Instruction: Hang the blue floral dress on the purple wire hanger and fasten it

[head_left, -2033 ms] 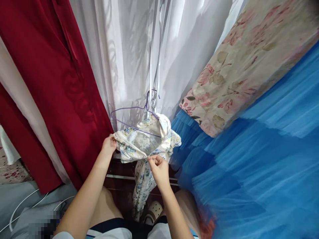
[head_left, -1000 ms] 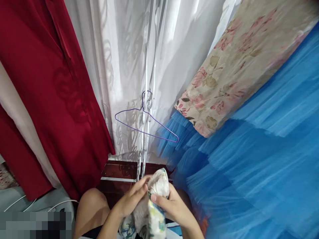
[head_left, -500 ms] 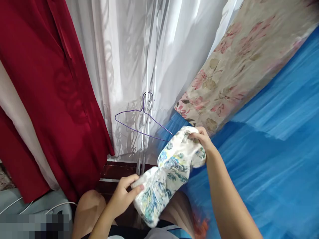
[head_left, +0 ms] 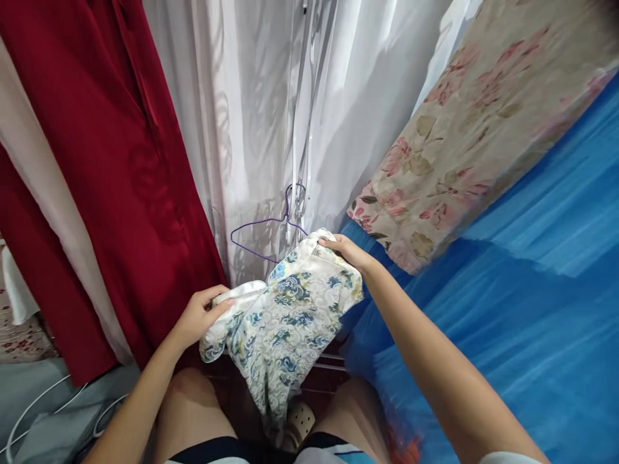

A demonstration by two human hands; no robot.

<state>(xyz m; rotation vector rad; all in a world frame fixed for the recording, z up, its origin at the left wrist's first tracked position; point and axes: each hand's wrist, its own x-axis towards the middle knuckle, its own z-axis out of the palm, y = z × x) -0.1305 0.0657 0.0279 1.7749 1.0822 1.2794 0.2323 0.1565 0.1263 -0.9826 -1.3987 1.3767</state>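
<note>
Fingers of the left hand [head_left: 197, 316] and right hand [head_left: 347, 250] are pinched shut on opposite edges of a floral garment [head_left: 285, 319], stretched just below a purple wire hanger [head_left: 264, 233].

A red cloth [head_left: 111, 161] hangs at the upper left, a white curtain [head_left: 251, 96] at the top middle with a purple wire hanger [head_left: 261, 223] before it, a pink-flowered cloth [head_left: 474, 122] at the upper right, blue netting [head_left: 507, 290] on the right, a white cord [head_left: 29, 409] lower left.
</note>
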